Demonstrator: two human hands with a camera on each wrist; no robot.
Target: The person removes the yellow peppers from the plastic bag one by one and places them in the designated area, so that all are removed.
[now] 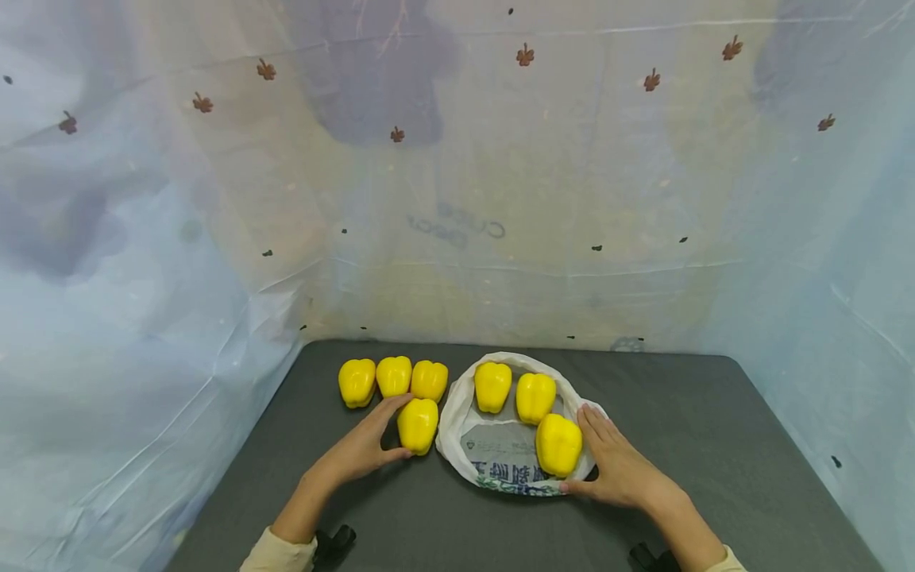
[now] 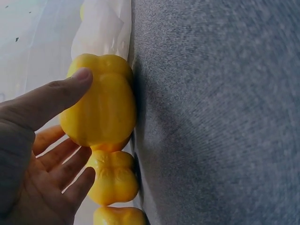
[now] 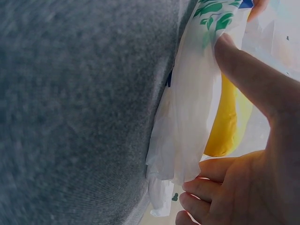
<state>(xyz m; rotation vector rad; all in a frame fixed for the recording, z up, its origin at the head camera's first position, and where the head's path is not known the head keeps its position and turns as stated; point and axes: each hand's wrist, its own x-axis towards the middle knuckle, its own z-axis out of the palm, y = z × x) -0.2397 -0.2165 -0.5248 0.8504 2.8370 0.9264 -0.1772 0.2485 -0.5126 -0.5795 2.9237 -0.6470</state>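
Observation:
My left hand (image 1: 360, 449) is at a yellow bell pepper (image 1: 418, 427), its thumb at the near end and fingers at the far end. In the left wrist view the thumb tip lies across this pepper (image 2: 101, 105), with the other fingers spread beside and behind it. A white plastic bag (image 1: 452, 429) with blue and green print stands with its mouth wide and rolled down. Inside are three yellow bell peppers, one (image 1: 559, 445) near the right rim. My right hand (image 1: 622, 469) rests along the bag's right side, thumb at the near rim, fingers extended along the outside.
Three more yellow bell peppers stand in a row at the back left, the middle one (image 1: 394, 376) between two others. A dark grey table (image 1: 686, 429) lies beneath everything. Pale printed plastic sheeting (image 1: 457, 302) hangs behind and at both sides.

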